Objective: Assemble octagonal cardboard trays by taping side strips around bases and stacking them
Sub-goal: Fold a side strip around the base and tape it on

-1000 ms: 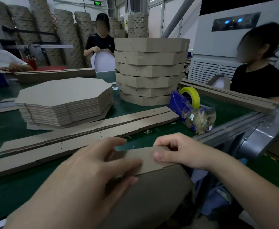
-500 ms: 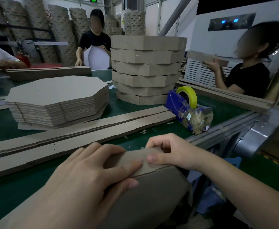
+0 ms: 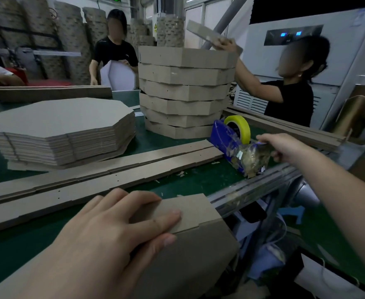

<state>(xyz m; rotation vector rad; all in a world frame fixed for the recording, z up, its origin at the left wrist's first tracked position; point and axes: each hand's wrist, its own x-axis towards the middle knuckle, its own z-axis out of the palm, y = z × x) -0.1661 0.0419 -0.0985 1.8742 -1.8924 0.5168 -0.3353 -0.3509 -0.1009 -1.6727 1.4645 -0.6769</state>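
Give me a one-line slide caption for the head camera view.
Left hand presses a side strip onto a tray while the right hand reaches the blue tape dispenser.

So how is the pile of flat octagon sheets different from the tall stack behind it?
The flat octagon sheets are thin bases lying tight together, a low wide pile. The tall stack is built from finished trays with raised side walls, six high, each turned a little from the next. Both are plain brown cardboard, octagonal, standing on the green table.

I see a green table carrying a pile of flat bases, long strips, stacked trays and a tape dispenser
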